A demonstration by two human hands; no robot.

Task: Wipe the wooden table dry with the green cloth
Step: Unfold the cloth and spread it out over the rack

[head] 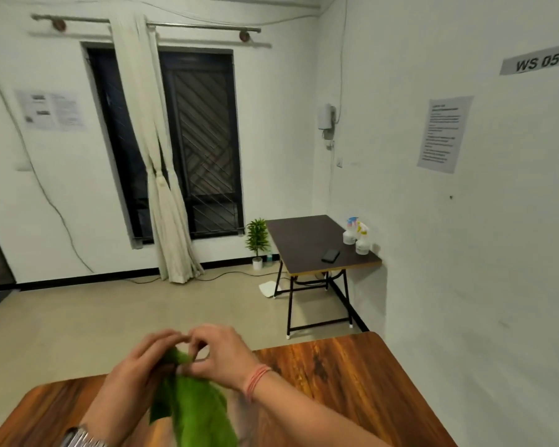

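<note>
At the bottom centre of the head view, above a wooden table, two hands meet over a green cloth. The left hand and the right hand both pinch the cloth's bunched top edge with curled fingers, and the rest of the fabric hangs down between the forearms toward the lower edge of the frame, in front of the tabletop. A metal watch shows on the left wrist at the bottom left; a pink band circles the right wrist.

At right of centre, a small dark folding table stands against the wall, carrying two spray bottles near its far right edge and a black phone just beside them. A potted plant sits on the floor at the table's left. In the upper left, a pale curtain hangs tied across a dark window. On the right wall, upper right, a sign reads "WS 05" above a printed sheet.
</note>
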